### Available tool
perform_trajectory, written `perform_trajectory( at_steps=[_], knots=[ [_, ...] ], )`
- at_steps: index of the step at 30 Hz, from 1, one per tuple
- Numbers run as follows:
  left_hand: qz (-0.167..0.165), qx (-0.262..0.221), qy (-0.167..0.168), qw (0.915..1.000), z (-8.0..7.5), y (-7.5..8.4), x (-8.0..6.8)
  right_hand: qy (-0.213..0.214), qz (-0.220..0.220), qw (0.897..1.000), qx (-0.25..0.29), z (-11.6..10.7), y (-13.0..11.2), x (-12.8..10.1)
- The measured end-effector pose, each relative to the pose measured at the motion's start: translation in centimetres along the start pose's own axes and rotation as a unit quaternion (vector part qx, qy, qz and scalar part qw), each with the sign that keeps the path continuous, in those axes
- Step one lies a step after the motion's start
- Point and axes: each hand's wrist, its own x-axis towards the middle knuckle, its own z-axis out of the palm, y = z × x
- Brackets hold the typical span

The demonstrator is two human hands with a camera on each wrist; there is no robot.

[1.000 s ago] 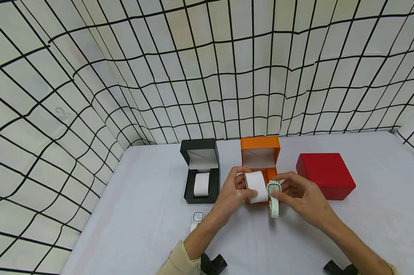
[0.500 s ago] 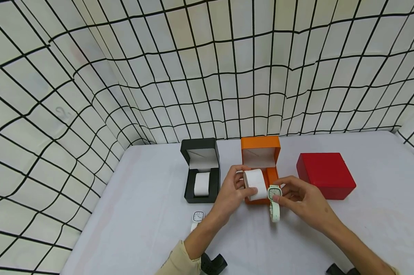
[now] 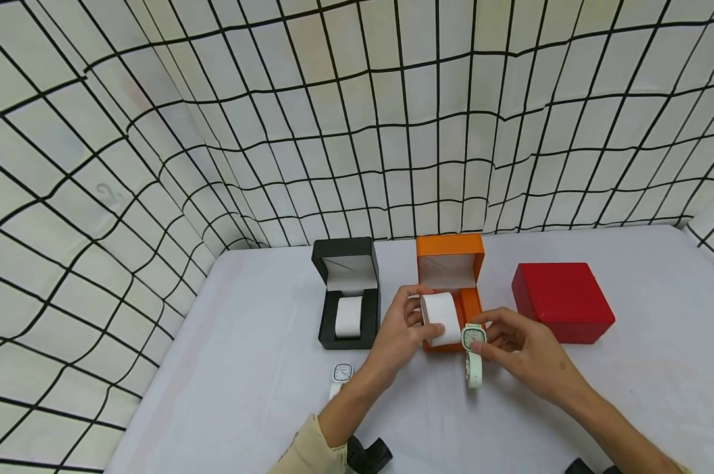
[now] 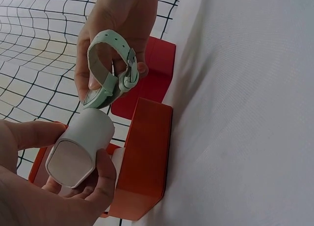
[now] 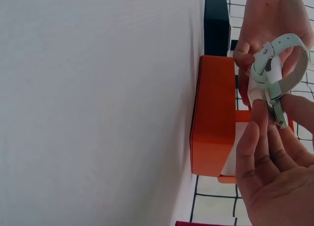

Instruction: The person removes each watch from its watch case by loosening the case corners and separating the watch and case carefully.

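Observation:
My left hand (image 3: 401,332) grips a white watch pillow (image 3: 441,318) just above the open orange box (image 3: 449,260); the pillow's rounded end (image 4: 71,161) shows in the left wrist view. My right hand (image 3: 519,352) pinches a mint-green watch (image 3: 472,349) by its case, right beside the pillow, its buckled strap (image 4: 105,64) looped and hanging down. In the right wrist view the watch (image 5: 277,76) sits between thumb and fingers in front of the orange box (image 5: 213,115).
An open black box (image 3: 347,293) with its own white pillow stands to the left. A closed red box (image 3: 561,303) sits to the right. A second white watch (image 3: 340,376) lies on the white table (image 3: 244,368) near my left forearm. Gridded walls enclose the table.
The right hand has lowered the green watch slightly, toward me. The left hand has raised the pillow a little over the orange box.

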Motion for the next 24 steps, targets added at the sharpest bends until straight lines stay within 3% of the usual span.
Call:
perform_trajectory(
  at_steps=[24],
  knots=[
    [-0.007, 0.008, 0.008, 0.9999, 0.17, -0.05, 0.03, -0.035, -0.012, 0.999, 0.015, 0.49, 0.24, -0.59]
  ],
)
